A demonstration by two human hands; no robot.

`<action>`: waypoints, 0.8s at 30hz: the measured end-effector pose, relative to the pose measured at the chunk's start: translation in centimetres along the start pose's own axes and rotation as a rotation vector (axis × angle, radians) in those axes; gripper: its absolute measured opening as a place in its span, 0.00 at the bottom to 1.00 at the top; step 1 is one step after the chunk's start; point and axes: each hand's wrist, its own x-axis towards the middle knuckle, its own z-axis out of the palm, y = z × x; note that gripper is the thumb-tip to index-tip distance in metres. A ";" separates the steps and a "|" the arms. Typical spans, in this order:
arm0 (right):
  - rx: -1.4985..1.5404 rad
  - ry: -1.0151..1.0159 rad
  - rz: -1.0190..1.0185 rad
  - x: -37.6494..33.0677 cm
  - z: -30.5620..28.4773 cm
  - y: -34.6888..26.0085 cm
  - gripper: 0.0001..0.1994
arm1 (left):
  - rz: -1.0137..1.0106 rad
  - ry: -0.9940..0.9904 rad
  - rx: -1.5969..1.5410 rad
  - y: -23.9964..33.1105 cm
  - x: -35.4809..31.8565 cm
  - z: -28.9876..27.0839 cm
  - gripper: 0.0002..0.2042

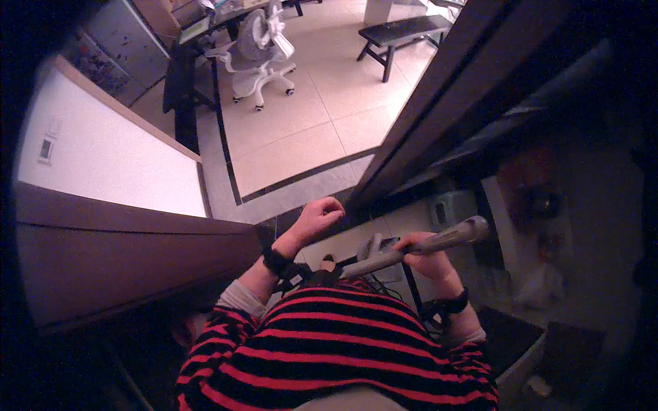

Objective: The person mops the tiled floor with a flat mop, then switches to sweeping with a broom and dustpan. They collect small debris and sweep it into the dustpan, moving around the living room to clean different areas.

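My right hand is wrapped round a long grey pole. The pole slants across the front of my body, its thicker end rising to the right of the hand. What kind of tool it is, I cannot make out. My left hand is held up in front of me, fingers curled into a loose fist with nothing visible in it. It is nearest to the edge of a dark sliding door. A grey curved piece shows below, between my hands, partly hidden by the pole.
A dark wooden door panel stands close on my left, beside a white wall. Beyond the doorway lies a tiled floor with a white swivel chair and a black bench. Dim shelving and bags are at right.
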 end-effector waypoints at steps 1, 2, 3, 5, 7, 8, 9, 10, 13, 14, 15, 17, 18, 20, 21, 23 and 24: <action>-0.004 -0.019 -0.038 1.9 -2.0 -0.3 0.09 | 0.015 0.022 -0.003 1.1 1.7 0.7 0.09; -0.009 -0.036 -0.078 3.3 -3.2 -0.6 0.10 | 0.026 0.030 -0.060 2.0 2.7 1.3 0.09; 0.041 -0.066 -0.076 4.3 -3.7 -0.9 0.09 | 0.020 0.035 -0.045 2.6 2.9 1.7 0.09; 0.142 -0.114 -0.108 7.2 -4.2 -0.6 0.09 | 0.059 0.043 -0.029 3.9 3.4 2.0 0.09; 0.245 -0.139 -0.084 10.9 -2.9 0.1 0.08 | -0.084 -0.006 -0.272 4.7 2.9 1.0 0.12; 0.410 -0.135 -0.050 12.6 -1.5 0.3 0.07 | -0.111 -0.037 -0.346 5.0 2.5 0.2 0.13; 0.384 -0.142 -0.093 14.7 -1.0 0.7 0.07 | -0.140 -0.070 -0.401 5.2 2.4 -0.8 0.14; 0.353 -0.149 -0.105 16.6 -0.9 1.1 0.08 | -0.179 -0.060 -0.303 5.4 2.7 -1.4 0.16; 0.455 -0.150 -0.200 21.0 -0.2 1.7 0.09 | -0.200 -0.104 -0.425 5.7 2.9 -2.6 0.15; 0.452 -0.166 -0.270 21.9 0.0 1.8 0.10 | -0.186 -0.102 -0.590 5.7 2.8 -2.7 0.15; 0.406 -0.169 -0.300 22.5 0.3 2.0 0.10 | -0.214 -0.104 -0.518 5.5 2.8 -2.7 0.15; 0.370 -0.234 -0.300 23.7 2.8 2.1 0.10 | -0.188 -0.144 -0.449 4.9 1.9 -3.7 0.18; 0.357 -0.214 -0.295 24.7 3.9 2.3 0.10 | -0.285 -0.112 -0.403 4.5 2.1 -4.6 0.21; 0.241 -0.198 -0.309 28.0 4.6 3.5 0.09 | -0.158 -0.150 -0.442 3.4 4.2 -6.7 0.20; 0.246 -0.198 -0.202 30.1 4.7 4.2 0.09 | -0.151 -0.153 -0.484 2.8 5.7 -8.0 0.20; 0.111 -0.178 -0.199 34.5 4.1 5.4 0.09 | -0.170 -0.146 -0.622 1.9 9.2 -10.7 0.20; 0.001 -0.129 -0.137 37.1 4.1 5.5 0.08 | -0.145 -0.168 -0.717 1.7 10.7 -12.1 0.20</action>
